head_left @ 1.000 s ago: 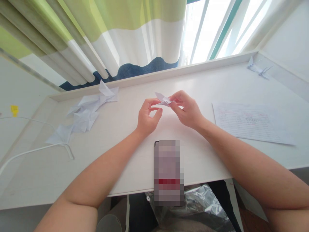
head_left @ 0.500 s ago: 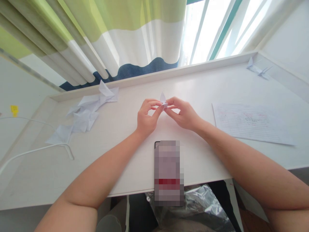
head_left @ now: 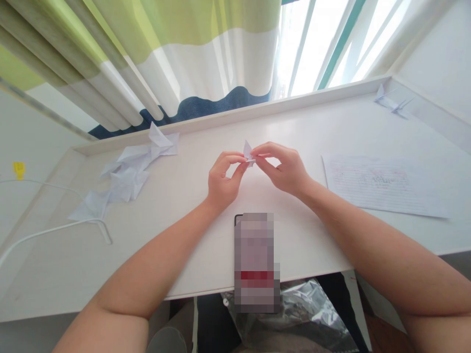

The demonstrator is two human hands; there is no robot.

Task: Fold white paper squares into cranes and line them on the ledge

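Observation:
A small folded white paper piece [head_left: 248, 148] is held above the middle of the desk, one pointed flap standing up. My left hand [head_left: 225, 177] pinches its left side between thumb and fingertips. From the right, my right hand [head_left: 285, 164] has thumb and fingers closed on the piece near its upright flap. The fingertips hide part of the folds. Below the hands lies a phone-shaped thing [head_left: 254, 260], its face blurred out, reaching over the desk's front edge.
Several folded white paper pieces [head_left: 128, 181] lie on the left of the white desk [head_left: 198, 240], near a white wire hanger [head_left: 66, 224]. Lined, written paper [head_left: 382, 186] is at the right. Small folded papers [head_left: 392, 103] sit in the far right corner. A curtain [head_left: 206, 63] hangs behind.
My right hand has shifted slightly up and its fingers have moved closer to the paper's upright flap. My left hand keeps its pinch in nearly the same place.

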